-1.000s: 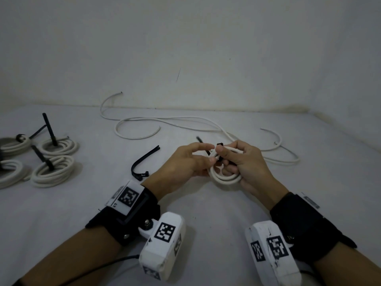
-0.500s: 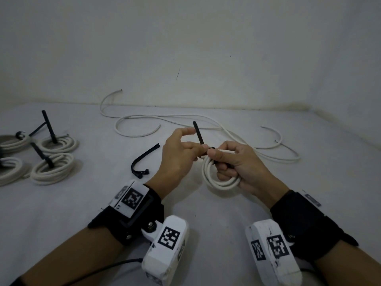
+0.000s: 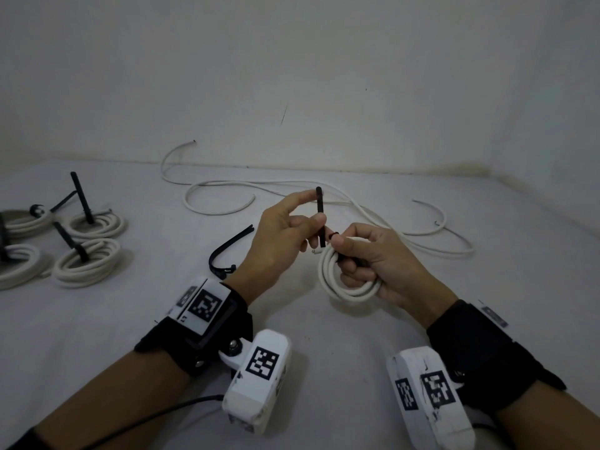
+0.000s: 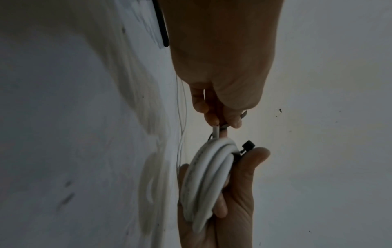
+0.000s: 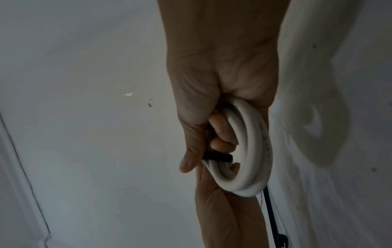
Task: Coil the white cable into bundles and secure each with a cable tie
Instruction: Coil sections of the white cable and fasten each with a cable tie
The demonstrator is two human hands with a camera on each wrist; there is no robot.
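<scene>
My right hand [image 3: 376, 264] grips one small coil [image 3: 341, 280] of white cable, three or four loops held upright above the desk [image 3: 292, 319], fingers curled through its middle and thumb pressing the head of a black cable tie [image 3: 320, 219] against the top. My left hand [image 3: 279, 245] pinches that tie's strip between thumb and fingers, forefinger extended, the strip standing nearly vertical. One spare tie [image 3: 227, 251] lies curved on the desk just left of my left hand. Beyond the hands, loose white cable [image 3: 373, 209] trails across the desk. At far left I count four finished bundles [image 3: 86, 267], each tied in black, tails sticking up.
</scene>
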